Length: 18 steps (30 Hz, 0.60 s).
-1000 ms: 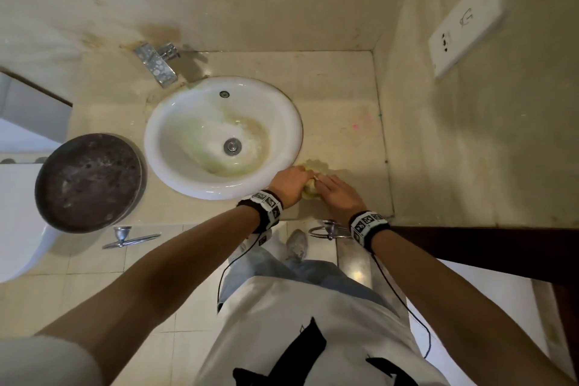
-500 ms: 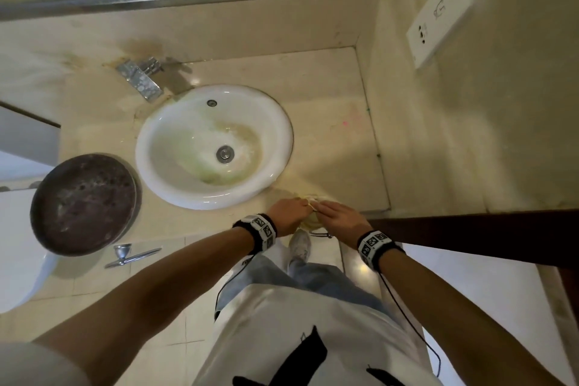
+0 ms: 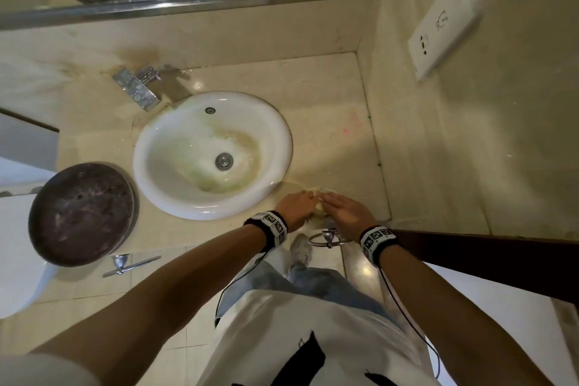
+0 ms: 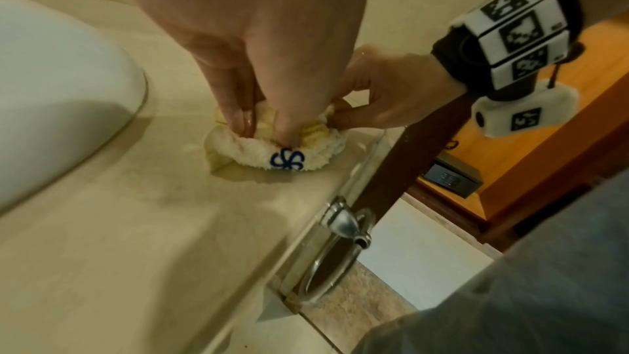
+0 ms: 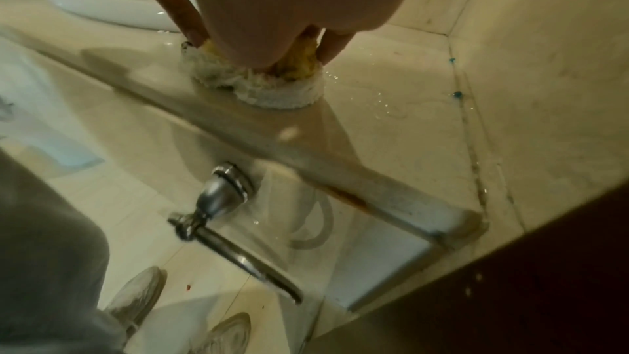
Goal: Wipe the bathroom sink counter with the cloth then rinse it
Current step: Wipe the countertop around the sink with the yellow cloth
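While both hands are bearing down together near the front edge of the counter, the cloth is lying bunched beneath them, just right of the sink. The left hand is pressing its fingers straight down into the cloth, and the right hand is pinching the cloth's far side between thumb and curled fingers, as the left wrist view is showing. That cloth is looking white and fluffy with yellow staining on top, and it is carrying a dark blue looping emblem, four curls like a pinwheel, with no readable letters. Water is beading on the counter beside it. Both wrists are wearing black bands with white blocks printed in black square code patterns. A chrome ring is hanging from the counter's front face just below the hands. A faucet is sitting behind the sink, a dark round basin is standing to its left, and a white wall plate is showing a small shaver-like symbol.
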Tool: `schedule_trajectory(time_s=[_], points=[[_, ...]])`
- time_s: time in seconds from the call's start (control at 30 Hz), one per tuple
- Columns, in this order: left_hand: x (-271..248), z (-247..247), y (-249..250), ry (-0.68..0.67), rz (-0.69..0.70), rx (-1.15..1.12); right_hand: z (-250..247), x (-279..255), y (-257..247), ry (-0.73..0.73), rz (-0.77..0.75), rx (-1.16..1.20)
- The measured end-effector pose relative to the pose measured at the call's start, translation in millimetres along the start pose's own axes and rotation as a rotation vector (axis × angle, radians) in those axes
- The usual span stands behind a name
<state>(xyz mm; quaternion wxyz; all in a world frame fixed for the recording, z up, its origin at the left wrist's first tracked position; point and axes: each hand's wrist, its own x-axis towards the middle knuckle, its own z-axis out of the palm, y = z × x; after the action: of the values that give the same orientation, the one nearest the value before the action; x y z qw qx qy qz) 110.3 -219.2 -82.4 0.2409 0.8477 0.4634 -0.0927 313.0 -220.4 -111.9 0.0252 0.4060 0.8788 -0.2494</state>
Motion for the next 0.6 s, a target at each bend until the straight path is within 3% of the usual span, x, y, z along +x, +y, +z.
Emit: schedule_trajectory(time_s=[0.37,0.6], points=[[51.9,-33.7,-19.7,0.047,-0.118,-0.138,-39.4,51.8,15.7,0.088,0.191,-0.049],[48.3,-35.0,-23.0,0.065,-0.132,-0.191,-38.0,54.5,7.5,0.054,0.169,-0.152]])
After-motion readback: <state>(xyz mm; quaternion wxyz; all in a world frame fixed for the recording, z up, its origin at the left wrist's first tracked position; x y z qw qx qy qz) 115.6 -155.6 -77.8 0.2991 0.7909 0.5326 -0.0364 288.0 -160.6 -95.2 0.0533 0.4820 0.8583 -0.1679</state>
